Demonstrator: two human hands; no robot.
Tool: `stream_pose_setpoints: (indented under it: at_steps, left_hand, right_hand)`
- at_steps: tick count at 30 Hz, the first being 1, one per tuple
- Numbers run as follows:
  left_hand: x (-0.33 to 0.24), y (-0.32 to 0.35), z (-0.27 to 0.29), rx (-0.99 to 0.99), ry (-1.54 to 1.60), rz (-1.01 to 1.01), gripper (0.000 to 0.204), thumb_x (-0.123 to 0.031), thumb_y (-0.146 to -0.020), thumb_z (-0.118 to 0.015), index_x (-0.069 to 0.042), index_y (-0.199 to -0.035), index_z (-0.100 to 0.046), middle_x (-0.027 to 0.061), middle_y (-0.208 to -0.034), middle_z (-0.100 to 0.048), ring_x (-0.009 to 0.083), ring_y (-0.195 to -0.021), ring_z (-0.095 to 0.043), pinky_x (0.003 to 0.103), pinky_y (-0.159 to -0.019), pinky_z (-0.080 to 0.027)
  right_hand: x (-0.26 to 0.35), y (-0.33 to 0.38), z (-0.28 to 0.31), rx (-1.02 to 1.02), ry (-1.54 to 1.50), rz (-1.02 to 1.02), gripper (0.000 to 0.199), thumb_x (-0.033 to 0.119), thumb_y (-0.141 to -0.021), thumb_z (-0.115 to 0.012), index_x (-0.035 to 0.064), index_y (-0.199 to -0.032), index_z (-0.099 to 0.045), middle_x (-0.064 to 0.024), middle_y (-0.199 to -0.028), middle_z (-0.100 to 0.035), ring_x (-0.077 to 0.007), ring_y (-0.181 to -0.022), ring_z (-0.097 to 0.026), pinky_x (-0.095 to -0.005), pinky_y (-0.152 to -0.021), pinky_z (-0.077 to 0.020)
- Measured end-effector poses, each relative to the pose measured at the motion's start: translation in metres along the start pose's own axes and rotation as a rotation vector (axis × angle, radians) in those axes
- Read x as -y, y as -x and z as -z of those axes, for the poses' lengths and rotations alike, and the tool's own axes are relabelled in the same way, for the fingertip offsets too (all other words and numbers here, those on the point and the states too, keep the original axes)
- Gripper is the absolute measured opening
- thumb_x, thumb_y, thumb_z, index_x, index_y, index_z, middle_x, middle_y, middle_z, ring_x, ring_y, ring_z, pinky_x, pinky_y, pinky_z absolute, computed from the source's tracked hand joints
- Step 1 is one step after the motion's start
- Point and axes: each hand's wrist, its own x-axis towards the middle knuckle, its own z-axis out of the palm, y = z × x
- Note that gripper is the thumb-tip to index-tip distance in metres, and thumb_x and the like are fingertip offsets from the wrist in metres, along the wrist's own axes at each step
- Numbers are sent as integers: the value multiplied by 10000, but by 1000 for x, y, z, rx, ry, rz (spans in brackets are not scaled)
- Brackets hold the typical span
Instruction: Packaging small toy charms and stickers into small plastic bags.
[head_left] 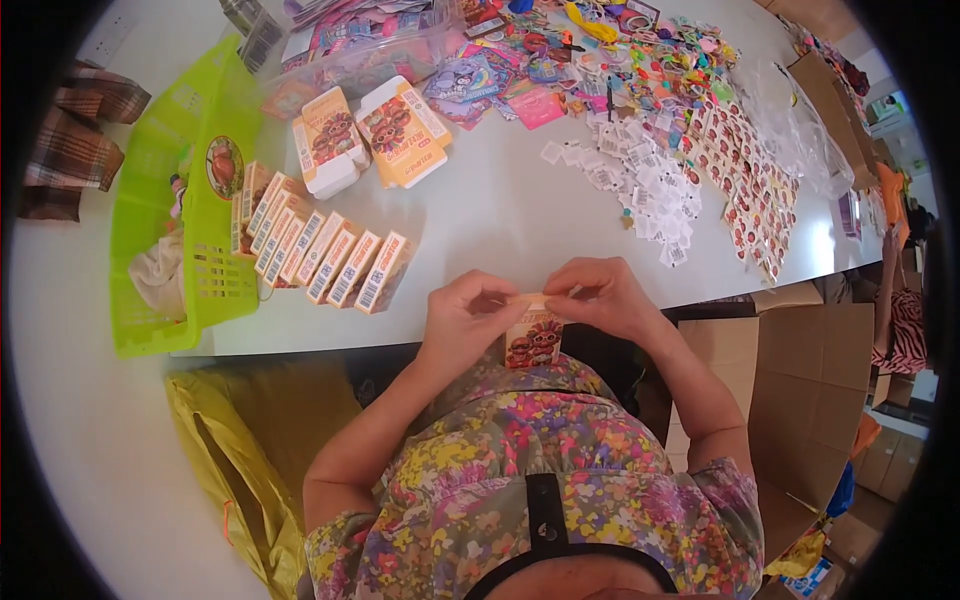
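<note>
Between my two hands, at the table's near edge, is a small orange-and-cream cardboard box point(533, 343) with cartoon figures on its front. My left hand point(474, 312) pinches its top left corner. The fingers of my right hand point(603, 297) press on the top right corner. Left of my hands stands a slanted row of similar filled-out boxes point(330, 255), their narrow barcode sides turned up. Behind that row lie two stacks of flattened boxes, one left point(328, 140) and one right point(402, 130).
A green plastic basket point(222, 280) stands at the left. Farther back are a clear bin point(375, 50), a heap of colourful trinkets point(640, 75), white barcode labels point(650, 185) and sticker sheets point(745, 180). An open carton point(810, 390) is at my right, a yellow bag point(235, 460) at my left.
</note>
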Motion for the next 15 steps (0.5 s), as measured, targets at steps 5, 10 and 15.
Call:
stream_pose_setpoints:
  at_steps: [5,10,15]
  left_hand:
    - [-4,-5,1,3,155,172,97,26,-831,-695,-15,-907,-649,41,-909,-669,84,-799,-630,229,-725,-530]
    - [6,-2,7,56,90,15,69,19,-832,-695,0,-883,-653,45,-932,-639,88,-841,-615,219,-721,-517]
    - [1,10,12,117,-2,-68,129,16,-805,-720,-18,-913,-658,69,-1007,-595,102,-855,-605,224,-722,-516]
  right_hand:
    - [1,-4,6,47,38,-107,39,21,-805,-700,-1,-837,-699,-14,-788,-669,-55,-746,-589,-233,-649,-477]
    - [-2,-3,3,53,37,-19,99,86,-826,-712,-12,-824,-706,-47,-783,-689,-68,-703,-588,-241,-611,-473]
    - [3,11,-8,31,189,161,129,101,-797,-737,-2,-862,-696,-99,-872,-685,-186,-751,-626,-293,-641,-500]
